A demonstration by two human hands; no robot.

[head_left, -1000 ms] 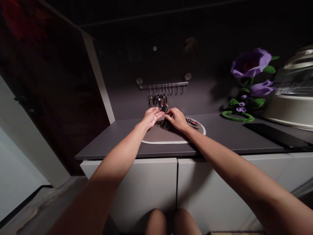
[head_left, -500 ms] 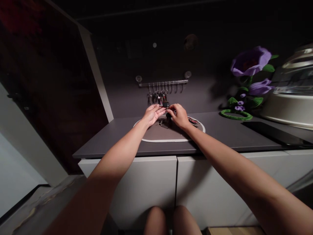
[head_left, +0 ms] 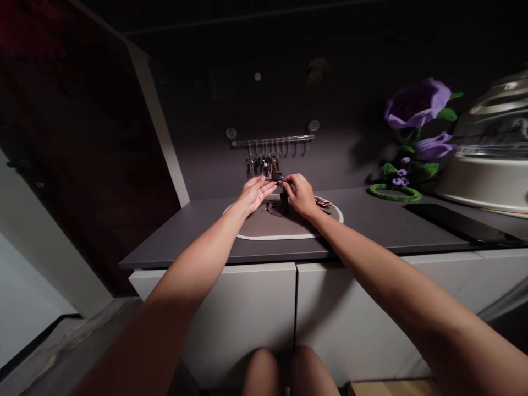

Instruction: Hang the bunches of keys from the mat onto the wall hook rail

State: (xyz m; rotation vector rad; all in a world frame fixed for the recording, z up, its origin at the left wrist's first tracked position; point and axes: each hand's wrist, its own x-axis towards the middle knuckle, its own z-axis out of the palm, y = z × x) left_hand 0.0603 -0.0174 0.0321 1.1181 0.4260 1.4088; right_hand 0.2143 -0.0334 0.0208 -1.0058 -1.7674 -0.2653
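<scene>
Above an oval mat (head_left: 276, 228), my left hand (head_left: 254, 193) pinches a black-headed key (head_left: 276, 177) by its blade side, thumb on top and the other fingers stretched beneath. My right hand (head_left: 300, 193) has thumb and forefinger closed at the key ring (head_left: 281, 181) joined to that key's head. Something dark hangs below the right fingertips; its kind is hard to make out. Loose keys (head_left: 270, 207) lie on the mat between the hands. More keys or thin reddish items (head_left: 325, 205) lie partly hidden behind my right wrist.
On the wall, a clear hook rail (head_left: 272, 141) carries several hanging key sets (head_left: 264, 164). To the right stand a purple flower ornament (head_left: 416, 110), a black flat slab (head_left: 457, 223) and a white-based appliance (head_left: 487, 184). White cabinet doors (head_left: 247, 319) sit below the grey counter (head_left: 165, 236).
The view has shifted slightly. Both hands keep their grip on the key and its ring, with only a small shift of the fingers; the dark hanging thing sits a little differently.
</scene>
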